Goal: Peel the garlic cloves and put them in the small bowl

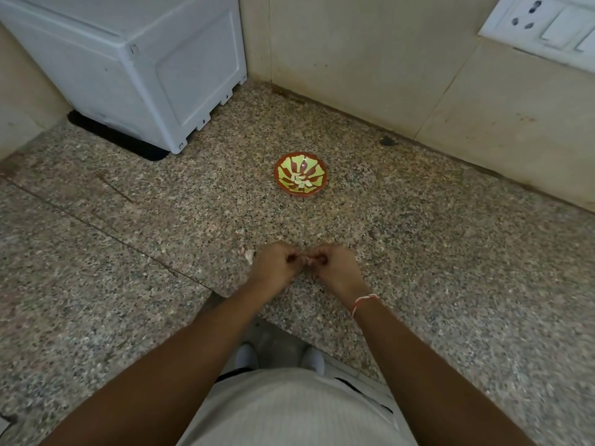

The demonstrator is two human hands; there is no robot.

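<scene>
Presently catalogued, with the small bowl (300, 174) as landmark: one garlic clove (305, 260), pinched between the curled fingers of the left hand (273, 268) and the right hand (331, 267), held over the granite counter (450, 252) well to the near side of the bowl; little of it is seen between the fingertips. Several peeled cloves (300, 181) are lodged inside the bowl. A pale scrap, probably loose skin (249, 255), is noted nearer than the bowl, just left of the left hand. Handling is judged as follows: the clove is light, firm and small; its skin is papery, thin and easily torn, while the bared flesh is likely slippery. Hold is best taken at the two ends, the skin being lifted from the tip.
</scene>
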